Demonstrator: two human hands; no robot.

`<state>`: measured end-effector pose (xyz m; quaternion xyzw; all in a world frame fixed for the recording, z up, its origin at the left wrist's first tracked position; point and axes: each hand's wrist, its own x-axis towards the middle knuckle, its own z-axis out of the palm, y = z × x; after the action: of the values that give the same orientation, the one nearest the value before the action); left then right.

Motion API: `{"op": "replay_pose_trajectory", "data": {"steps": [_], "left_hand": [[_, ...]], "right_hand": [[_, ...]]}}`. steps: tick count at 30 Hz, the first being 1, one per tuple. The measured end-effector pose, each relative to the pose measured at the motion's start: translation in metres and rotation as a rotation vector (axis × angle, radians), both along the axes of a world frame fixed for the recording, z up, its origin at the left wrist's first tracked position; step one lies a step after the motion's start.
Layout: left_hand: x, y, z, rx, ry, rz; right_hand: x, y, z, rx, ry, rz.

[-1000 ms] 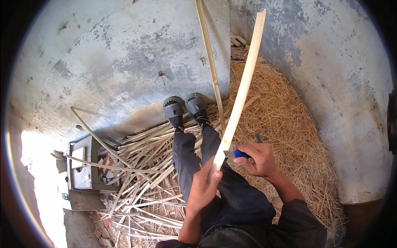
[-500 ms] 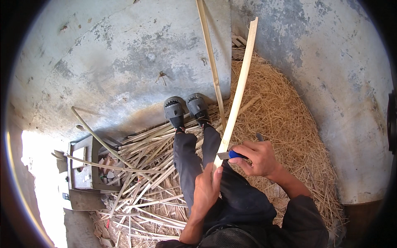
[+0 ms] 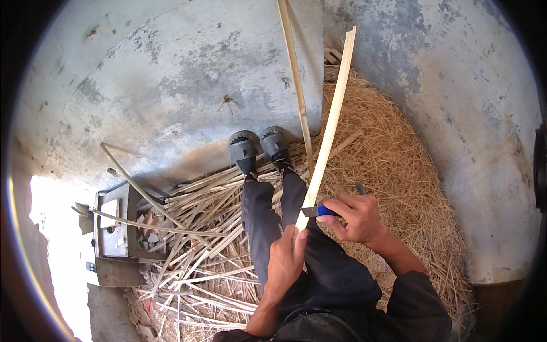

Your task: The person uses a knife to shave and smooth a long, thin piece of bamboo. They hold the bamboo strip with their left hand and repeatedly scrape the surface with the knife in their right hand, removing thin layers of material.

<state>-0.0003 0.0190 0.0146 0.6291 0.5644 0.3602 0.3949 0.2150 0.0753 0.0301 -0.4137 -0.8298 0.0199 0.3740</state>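
I sit with my legs stretched out and dark shoes (image 3: pixel 259 148) on a concrete floor. My left hand (image 3: pixel 286 259) grips the near end of a long pale bamboo strip (image 3: pixel 330 128) that slants up and away over my legs. My right hand (image 3: pixel 356 218) holds a knife with a blue handle (image 3: pixel 319 211); its blade rests against the strip just above my left hand.
A heap of fine straw-like shavings (image 3: pixel 393 165) lies to my right. Several split bamboo strips (image 3: pixel 194 239) are piled at my left beside a grey metal box (image 3: pixel 117 231). Another thin strip (image 3: pixel 293 80) runs away across the floor.
The strip's far end has swung slightly left and the strip has slid a little toward me. Both hands stay closed on the strip and the knife.
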Motion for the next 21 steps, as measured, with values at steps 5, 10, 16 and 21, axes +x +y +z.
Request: {"op": "replay_pose_trajectory", "data": {"steps": [5,10,16,21], "left_hand": [[0.000,-0.003,-0.006,0.044,0.050,0.038],[-0.002,-0.003,-0.017,0.104,0.045,0.019],[-0.014,-0.046,-0.022,-0.179,-0.157,-0.135],[-0.029,-0.020,-0.033,-0.501,-0.633,-0.226]], "right_hand": [[-0.002,0.000,-0.002,0.022,-0.001,-0.028],[0.000,0.006,-0.008,0.105,0.055,-0.082],[0.087,0.065,0.015,-0.146,0.502,-0.627],[0.063,0.044,0.004,-0.200,0.537,-0.330]]}}
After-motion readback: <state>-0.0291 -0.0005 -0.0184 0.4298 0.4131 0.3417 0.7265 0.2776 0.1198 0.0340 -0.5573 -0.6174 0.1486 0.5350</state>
